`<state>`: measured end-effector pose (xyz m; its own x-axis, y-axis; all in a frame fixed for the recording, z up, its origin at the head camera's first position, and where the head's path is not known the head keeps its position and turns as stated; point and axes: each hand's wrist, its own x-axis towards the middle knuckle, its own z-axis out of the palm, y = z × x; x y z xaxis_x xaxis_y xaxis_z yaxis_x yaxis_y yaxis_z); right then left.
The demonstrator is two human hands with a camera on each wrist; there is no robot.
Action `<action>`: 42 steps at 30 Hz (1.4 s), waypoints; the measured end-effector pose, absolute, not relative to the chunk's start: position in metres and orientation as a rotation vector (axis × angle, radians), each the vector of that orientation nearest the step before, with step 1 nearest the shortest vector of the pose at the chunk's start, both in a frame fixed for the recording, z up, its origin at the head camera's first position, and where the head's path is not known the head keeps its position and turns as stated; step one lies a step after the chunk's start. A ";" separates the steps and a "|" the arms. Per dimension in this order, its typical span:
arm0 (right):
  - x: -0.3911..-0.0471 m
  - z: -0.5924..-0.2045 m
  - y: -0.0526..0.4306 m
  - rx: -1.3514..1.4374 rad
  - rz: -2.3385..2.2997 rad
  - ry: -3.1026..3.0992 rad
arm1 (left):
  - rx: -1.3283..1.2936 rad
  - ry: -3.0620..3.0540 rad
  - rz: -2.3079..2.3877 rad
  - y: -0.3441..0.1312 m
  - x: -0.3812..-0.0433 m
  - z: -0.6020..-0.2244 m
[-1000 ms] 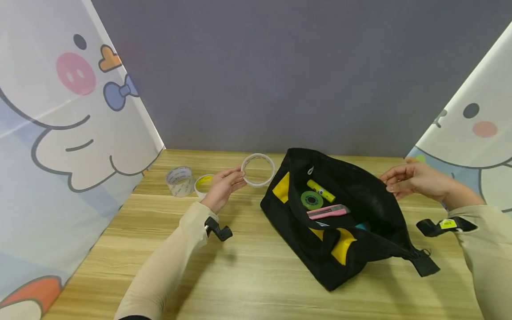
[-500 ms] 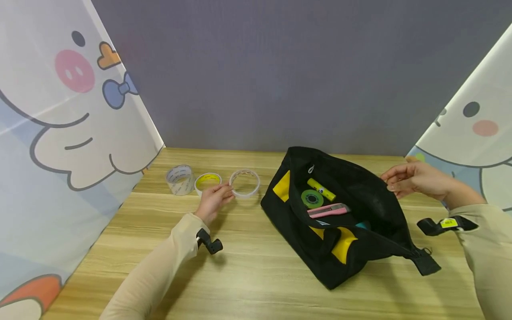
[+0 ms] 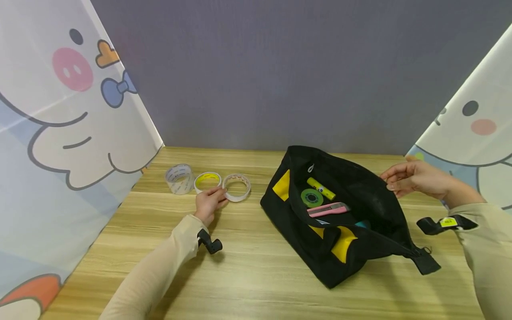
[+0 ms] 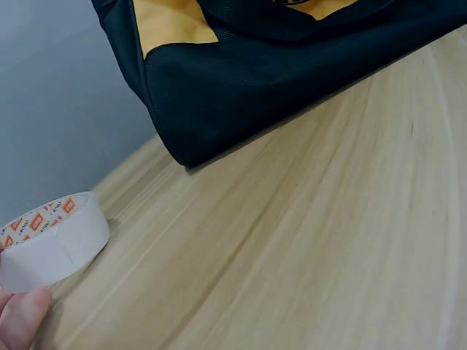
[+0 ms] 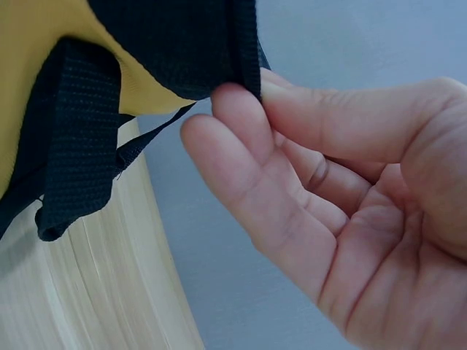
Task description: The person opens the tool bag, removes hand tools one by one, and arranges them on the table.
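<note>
My left hand (image 3: 210,203) pinches the near left edge of a white roll of tape (image 3: 242,198), which lies flat on the table. In the left wrist view a fingertip sits low against the side of this tape roll (image 4: 55,251), and most of the hand is out of frame. On the right, my right hand (image 3: 418,180) pinches the rim of a black and yellow tool bag (image 3: 294,233) between thumb and fingers. The right wrist view shows the bag's edge (image 5: 248,51) in that pinch. The bag's mouth gapes wide.
Inside the bag lie a yellow tube (image 3: 321,189), a green roll (image 3: 311,198) and a pink utility knife (image 3: 329,210). Left of the held tape stand a white roll with a yellow inside (image 3: 208,176) and a clear tape roll (image 3: 182,186). A grey wall (image 3: 256,75) rises behind the table.
My left hand has brought the white tape roll down and left from beside the bag onto the table, next to the yellow-lined roll. The right hand keeps its hold on the bag's rim.
</note>
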<state>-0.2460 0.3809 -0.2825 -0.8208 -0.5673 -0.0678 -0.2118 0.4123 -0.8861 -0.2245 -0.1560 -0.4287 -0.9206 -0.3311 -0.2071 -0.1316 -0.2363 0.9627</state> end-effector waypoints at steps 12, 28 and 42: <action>-0.247 -0.283 0.380 -0.661 -1.379 2.325 | 0.588 -1.847 -2.267 -0.150 -0.224 -0.427; -0.246 -0.281 0.379 -0.613 -1.357 2.353 | 0.514 -1.924 -2.167 -0.144 -0.213 -0.415; -0.244 -0.280 0.375 -0.577 -1.339 2.391 | 0.022 -2.082 -2.041 -0.110 -0.223 -0.369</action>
<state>-0.2437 0.3750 -0.2796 -0.8601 -0.5014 -0.0940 -0.1818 0.4734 -0.8619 -0.2234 -0.1099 -0.3692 -0.9745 -0.1671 0.1496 0.1463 0.0324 0.9887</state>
